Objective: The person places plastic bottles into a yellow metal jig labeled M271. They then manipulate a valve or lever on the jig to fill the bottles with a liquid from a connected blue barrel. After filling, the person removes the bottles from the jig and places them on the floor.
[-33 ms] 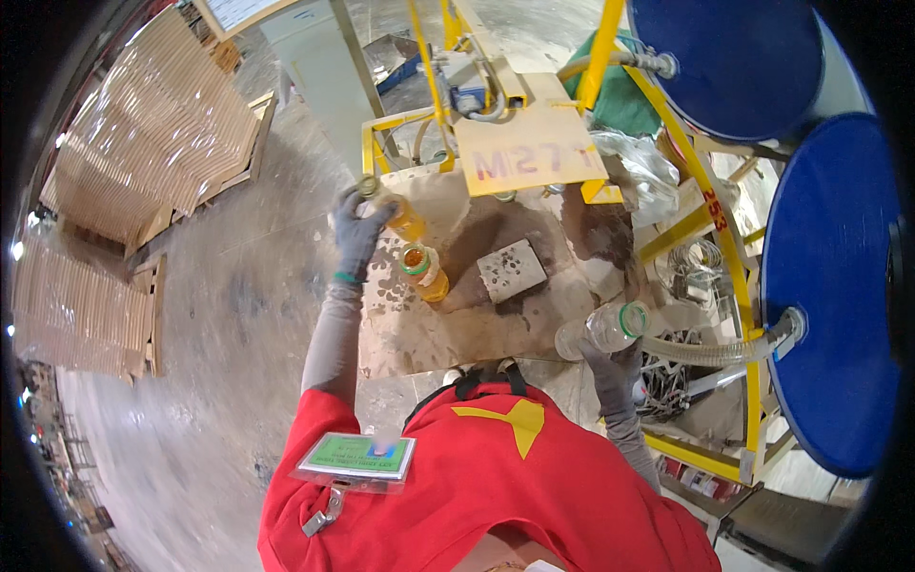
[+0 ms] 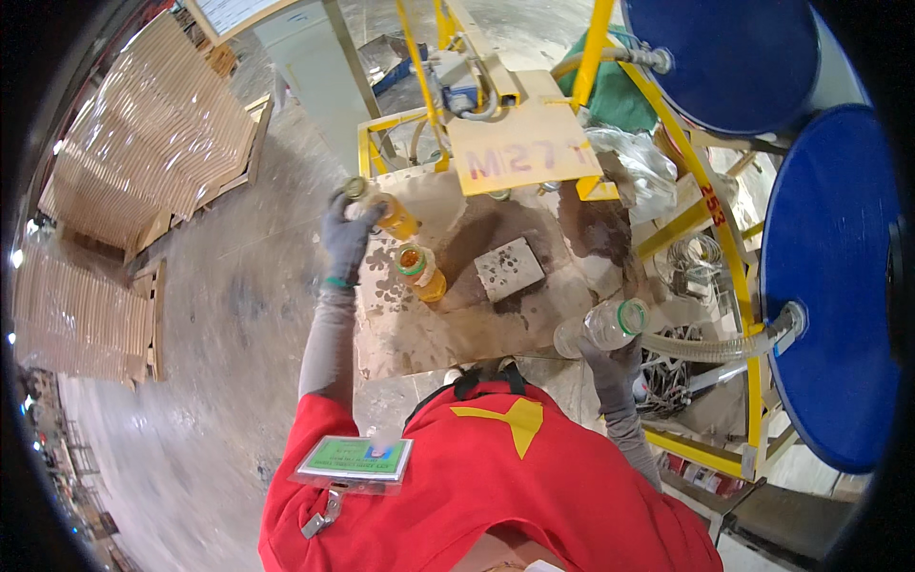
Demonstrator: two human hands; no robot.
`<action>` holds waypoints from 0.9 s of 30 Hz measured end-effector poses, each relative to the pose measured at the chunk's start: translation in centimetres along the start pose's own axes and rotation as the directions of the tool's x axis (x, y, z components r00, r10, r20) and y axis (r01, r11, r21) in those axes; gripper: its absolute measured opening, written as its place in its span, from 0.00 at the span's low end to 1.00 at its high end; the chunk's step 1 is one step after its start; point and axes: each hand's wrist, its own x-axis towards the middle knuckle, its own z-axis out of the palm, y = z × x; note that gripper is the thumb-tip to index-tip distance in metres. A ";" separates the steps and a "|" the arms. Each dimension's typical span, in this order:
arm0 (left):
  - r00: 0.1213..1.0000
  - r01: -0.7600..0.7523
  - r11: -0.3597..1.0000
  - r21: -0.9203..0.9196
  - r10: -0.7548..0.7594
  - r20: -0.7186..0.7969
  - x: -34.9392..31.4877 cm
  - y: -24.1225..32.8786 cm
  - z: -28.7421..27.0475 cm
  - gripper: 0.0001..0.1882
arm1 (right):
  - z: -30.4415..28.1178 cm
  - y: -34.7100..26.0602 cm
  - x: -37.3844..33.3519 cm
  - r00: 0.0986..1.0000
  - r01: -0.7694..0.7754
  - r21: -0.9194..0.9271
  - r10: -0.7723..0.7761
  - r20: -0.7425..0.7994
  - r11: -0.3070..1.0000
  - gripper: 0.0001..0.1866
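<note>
My left hand [image 2: 348,236], in a grey glove, is closed round the upper part of a clear bottle of amber liquid [image 2: 398,224] at the far left of a stained board. Close by on the board stands a second bottle of amber liquid [image 2: 427,281] with a green rim; neither hand touches it. At the right, my gloved right hand [image 2: 613,367] grips a clear plastic bottle [image 2: 602,326] from below. That bottle has a green ring at its mouth and no coloured liquid shows in it. The right fingers are partly hidden.
A pale speckled block [image 2: 510,269] lies on the wet-marked board [image 2: 410,334]. Behind it rises a yellow frame with a marked plate [image 2: 519,153]. Blue drums [image 2: 829,296] with a clear hose [image 2: 715,351] stand at right. Stacked corrugated sheets [image 2: 152,124] are at left.
Very little differs. My left hand and its bottle sit slightly further left, and the whole view has shifted a touch. My right hand keeps its hold.
</note>
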 end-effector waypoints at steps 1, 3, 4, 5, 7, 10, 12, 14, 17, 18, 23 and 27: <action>0.999 -0.046 0.996 0.074 0.047 -0.012 0.0 0.9 -0.9 0.24 | 0.1 -0.2 0.1 1.000 -0.016 0.069 0.017 -0.012 0.998 0.41; 0.994 -0.105 0.974 0.200 0.110 -0.013 0.2 4.5 -2.5 0.22 | -0.5 0.3 0.1 0.999 0.026 0.027 -0.026 -0.026 0.999 0.40; 0.992 -0.122 0.958 0.259 0.129 -0.007 0.2 6.6 -3.0 0.22 | -0.9 0.5 0.1 0.998 0.046 0.009 -0.045 -0.033 0.999 0.40; 0.985 -0.172 0.951 0.256 0.171 0.025 0.2 8.9 -3.8 0.22 | -1.2 0.6 0.2 0.998 0.050 -0.080 -0.053 -0.038 0.996 0.39; 0.971 -0.238 0.920 0.310 0.229 0.066 -0.7 14.0 -5.2 0.24 | -1.8 0.4 0.1 0.998 0.052 -0.250 -0.062 -0.030 0.967 0.39; 0.992 -0.082 0.952 0.294 0.049 0.119 -2.8 20.6 -7.1 0.29 | -2.1 0.3 0.4 0.998 0.047 -0.345 -0.061 -0.029 0.937 0.38; 0.981 -0.021 0.971 0.236 -0.025 0.191 -4.2 21.8 -7.9 0.32 | -1.9 0.0 0.4 0.995 0.096 -0.281 -0.102 -0.008 0.955 0.37; 0.958 -0.082 0.978 0.191 0.024 0.285 -5.4 22.4 -8.6 0.34 | -1.8 -0.9 0.5 0.992 0.127 -0.291 -0.128 0.013 0.948 0.36; 0.916 0.176 0.984 0.031 -0.175 0.362 -8.6 23.2 -6.6 0.39 | -2.0 -1.7 0.7 0.992 0.128 -0.335 -0.125 0.031 0.934 0.35; 0.903 0.216 0.976 -0.011 -0.195 0.383 -9.5 23.1 -5.2 0.40 | -2.0 -1.4 0.8 0.994 0.111 -0.285 -0.109 0.021 0.952 0.35; 0.837 0.357 0.920 -0.160 -0.239 0.491 -12.4 20.0 2.6 0.34 | -2.0 -1.4 1.0 0.985 0.162 0.005 -0.162 0.051 0.987 0.35; 0.786 0.457 0.868 -0.193 -0.292 0.545 -12.6 14.6 8.1 0.25 | -2.6 -1.3 1.3 0.979 0.183 0.035 -0.185 0.081 0.982 0.36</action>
